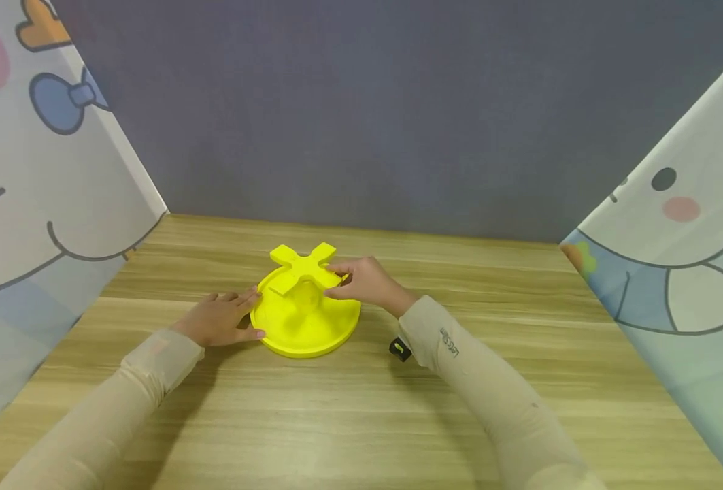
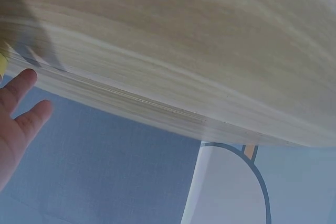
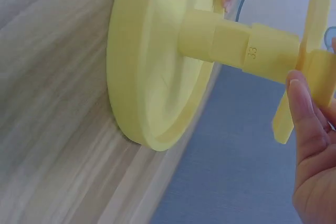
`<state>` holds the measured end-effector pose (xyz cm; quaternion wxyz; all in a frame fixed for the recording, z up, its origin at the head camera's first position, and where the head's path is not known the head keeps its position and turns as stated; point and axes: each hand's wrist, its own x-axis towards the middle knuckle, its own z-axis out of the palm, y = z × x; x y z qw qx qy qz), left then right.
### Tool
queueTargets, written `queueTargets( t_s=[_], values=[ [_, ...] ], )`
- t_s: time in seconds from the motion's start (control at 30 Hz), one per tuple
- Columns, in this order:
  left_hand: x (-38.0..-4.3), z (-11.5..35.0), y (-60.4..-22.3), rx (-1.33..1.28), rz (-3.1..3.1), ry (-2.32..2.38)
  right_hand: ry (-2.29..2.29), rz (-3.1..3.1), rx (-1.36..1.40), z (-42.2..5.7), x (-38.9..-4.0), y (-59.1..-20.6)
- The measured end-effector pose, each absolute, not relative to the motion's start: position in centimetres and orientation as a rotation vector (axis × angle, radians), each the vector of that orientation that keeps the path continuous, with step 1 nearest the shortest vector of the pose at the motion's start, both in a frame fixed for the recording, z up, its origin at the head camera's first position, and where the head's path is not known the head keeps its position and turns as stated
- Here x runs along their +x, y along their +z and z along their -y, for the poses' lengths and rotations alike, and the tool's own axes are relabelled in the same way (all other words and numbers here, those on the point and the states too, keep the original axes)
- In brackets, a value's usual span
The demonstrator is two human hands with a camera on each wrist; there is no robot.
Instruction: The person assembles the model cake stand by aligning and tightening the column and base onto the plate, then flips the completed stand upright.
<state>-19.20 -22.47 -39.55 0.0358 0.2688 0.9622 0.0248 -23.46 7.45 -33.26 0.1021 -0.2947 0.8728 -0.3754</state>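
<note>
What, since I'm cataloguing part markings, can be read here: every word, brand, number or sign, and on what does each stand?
"Lets Slim", on the right sleeve.
"3.3", on the yellow stem; the dot is faint, so perhaps "33".
Mark on the black item by the right cuff: too small to read.

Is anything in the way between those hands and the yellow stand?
Nothing visible: the right hand already grips the cross-shaped top, and the left hand is right at the round base.
</note>
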Motion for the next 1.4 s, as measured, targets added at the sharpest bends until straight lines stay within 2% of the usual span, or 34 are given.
queueTargets(
  t_s=[0.17,0.4,0.77,1.4],
  values=[
    [-19.0,22.4,-39.6,0.828,-2.954,0.085,-1.114,-2.539,-0.920,-7.9,-23.5,-32.5],
    [-18.9,22.2,-39.6,0.826,-2.945,0.094,-1.276,-2.659,-0.833,-7.9,-24.3,-31.7],
    [-19.2,22.0,-40.0,0.811,-2.939,0.073,-0.876,-2.743,-0.957,-7.1,-25.6,-33.1],
    [-19.2,22.4,-39.4,0.828,-2.948,0.085,-0.963,-2.661,-0.965,-7.1,-25.1,-33.1]
  ],
)
